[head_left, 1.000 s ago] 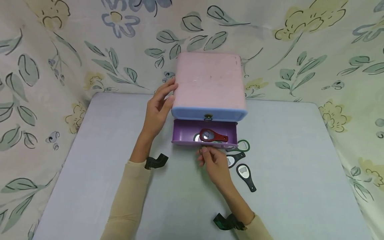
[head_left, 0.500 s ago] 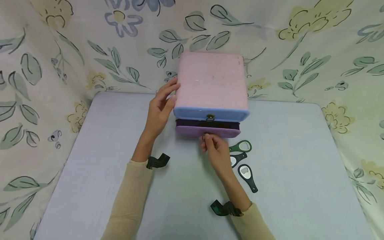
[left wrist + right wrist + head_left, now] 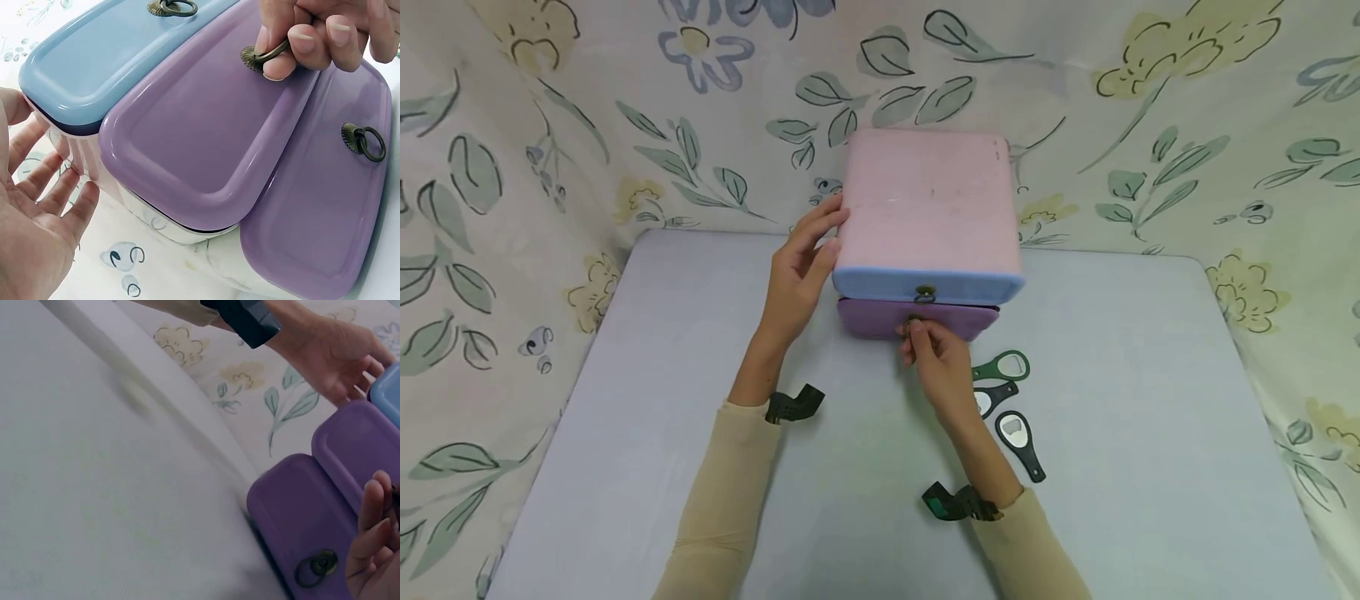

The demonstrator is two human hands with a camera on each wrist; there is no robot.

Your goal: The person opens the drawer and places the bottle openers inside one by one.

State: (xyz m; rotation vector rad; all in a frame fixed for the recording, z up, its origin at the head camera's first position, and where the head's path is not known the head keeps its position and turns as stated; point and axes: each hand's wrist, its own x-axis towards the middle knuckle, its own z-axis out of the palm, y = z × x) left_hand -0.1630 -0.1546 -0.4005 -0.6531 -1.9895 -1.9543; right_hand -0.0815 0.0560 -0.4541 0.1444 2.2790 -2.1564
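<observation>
A small drawer cabinet with a pink top (image 3: 928,200) stands at the back of the table. It has a blue top drawer (image 3: 880,287) and two purple drawers below. My right hand (image 3: 946,371) pinches the brass ring pull (image 3: 252,59) of the middle purple drawer (image 3: 187,137), which sits nearly flush, a thin dark gap showing at its edge. The lower purple drawer (image 3: 312,200) has its own ring pull (image 3: 373,145) hanging free. With fingers extended, my left hand (image 3: 796,279) rests against the cabinet's left side. Whatever lies inside the drawers is hidden.
Right of my right hand lie a green bottle opener (image 3: 988,371) and two black ones, the middle opener (image 3: 1004,390) partly behind the hand and the nearest opener (image 3: 1028,457) in full view. A flowered cloth (image 3: 700,142) hangs behind the white table (image 3: 1150,417).
My right hand has pushed the purple drawer inward from well pulled out to nearly flush, hiding the red bottle opener and others inside. The left hand has stayed at the cabinet's side.
</observation>
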